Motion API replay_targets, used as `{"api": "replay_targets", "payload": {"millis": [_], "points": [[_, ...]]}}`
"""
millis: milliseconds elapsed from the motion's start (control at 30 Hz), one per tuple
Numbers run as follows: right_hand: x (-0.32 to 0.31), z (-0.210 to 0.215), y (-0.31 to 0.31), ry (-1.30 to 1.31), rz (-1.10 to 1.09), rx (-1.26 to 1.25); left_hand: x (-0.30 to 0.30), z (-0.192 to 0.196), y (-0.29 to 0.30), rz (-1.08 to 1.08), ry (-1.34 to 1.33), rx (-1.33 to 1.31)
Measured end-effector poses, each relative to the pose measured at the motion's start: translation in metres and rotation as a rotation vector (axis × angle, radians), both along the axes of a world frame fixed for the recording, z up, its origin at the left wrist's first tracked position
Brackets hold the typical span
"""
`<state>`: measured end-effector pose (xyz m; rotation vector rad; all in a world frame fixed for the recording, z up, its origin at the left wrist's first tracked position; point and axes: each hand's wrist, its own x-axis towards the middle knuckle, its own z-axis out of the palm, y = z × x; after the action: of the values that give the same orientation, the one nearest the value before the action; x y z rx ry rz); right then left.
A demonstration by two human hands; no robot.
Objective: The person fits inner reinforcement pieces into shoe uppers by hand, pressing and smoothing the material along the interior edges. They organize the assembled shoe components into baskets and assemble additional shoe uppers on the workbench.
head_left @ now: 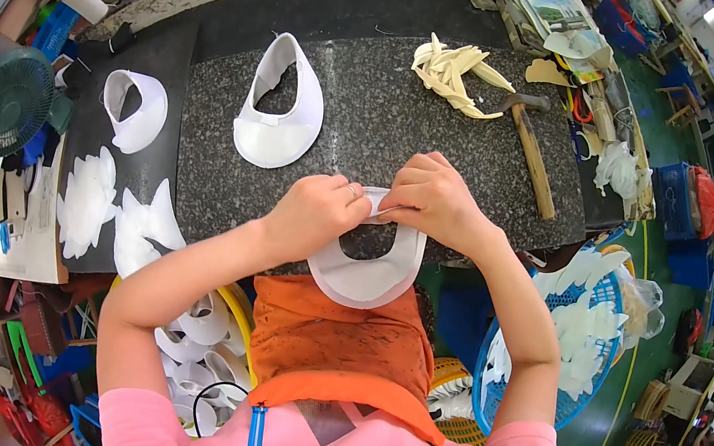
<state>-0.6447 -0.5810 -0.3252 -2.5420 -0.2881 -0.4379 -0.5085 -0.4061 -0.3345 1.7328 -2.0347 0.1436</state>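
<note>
A white shoe upper (364, 278) lies at the front edge of the dark stone slab, its curved toe side toward me and hanging over the edge. My left hand (321, 211) pinches the upper's narrow far end, fingers curled. Opposite it, my right hand (438, 200) grips the same end with bent fingers, pressing the edge together. What lies between the fingertips is partly hidden. Farther off on the slab, a second white shoe upper (281, 134) rests with its toe toward me. Another white upper (140, 120) sits to the left of the slab.
A hammer (535, 162) with a wooden handle lies at the slab's right, beside a pile of cream curved strips (465, 72). White cut pieces (87, 204) are heaped at left. A blue basket (485, 402) of white pieces stands right; a yellow-rimmed basket (241, 315) holds more uppers.
</note>
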Motion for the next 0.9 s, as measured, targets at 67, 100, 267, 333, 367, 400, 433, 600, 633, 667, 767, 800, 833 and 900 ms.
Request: {"api": "replay_targets", "payload": {"millis": [67,100,267,333,367,400,433,600,633,667,767,800,833,900], "points": [[0.000,0.000,-0.002,0.012,0.023,-0.030,0.007,-0.002,-0.004,-0.072,-0.044,0.005],[-0.003,-0.002,-0.001,-0.045,-0.049,-0.010,0.010,-0.003,-0.005,-0.055,-0.048,0.014],[-0.058,-0.008,0.047,-0.095,-0.795,0.265,-0.017,-0.004,-0.003,0.226,-0.103,0.039],[-0.084,-0.023,0.070,0.027,-0.888,0.353,-0.032,-0.002,-0.008,0.310,-0.020,-0.061],[-0.085,-0.018,0.085,0.051,-0.930,0.553,-0.039,-0.003,-0.010,0.381,0.060,-0.158],[-0.078,-0.020,0.088,-0.102,-0.985,0.640,-0.046,-0.009,-0.010,0.404,0.111,-0.224],[-0.071,-0.021,0.088,-0.260,-1.045,0.720,-0.055,-0.009,-0.010,0.394,0.116,-0.217],[-0.047,-0.003,0.070,-0.492,-0.865,0.444,-0.074,-0.012,-0.011,0.500,1.069,-0.313],[-0.043,0.008,0.071,-0.492,-0.851,0.449,-0.074,-0.014,-0.009,0.502,1.399,-0.242],[-0.039,0.021,0.071,-0.422,-0.774,0.501,-0.072,-0.014,-0.004,0.450,1.718,-0.096],[-0.019,0.038,0.050,-0.355,-0.632,0.481,-0.069,-0.025,0.002,0.025,2.324,-0.109],[-0.016,0.042,0.044,-0.242,-0.588,0.498,-0.067,-0.024,0.007,-0.099,2.438,-0.083],[-0.014,0.045,0.033,-0.133,-0.558,0.501,-0.068,-0.020,0.007,-0.118,2.434,-0.076],[-0.011,0.045,0.014,-0.094,-0.556,0.544,-0.075,-0.011,0.012,-0.172,2.757,-0.112]]}}
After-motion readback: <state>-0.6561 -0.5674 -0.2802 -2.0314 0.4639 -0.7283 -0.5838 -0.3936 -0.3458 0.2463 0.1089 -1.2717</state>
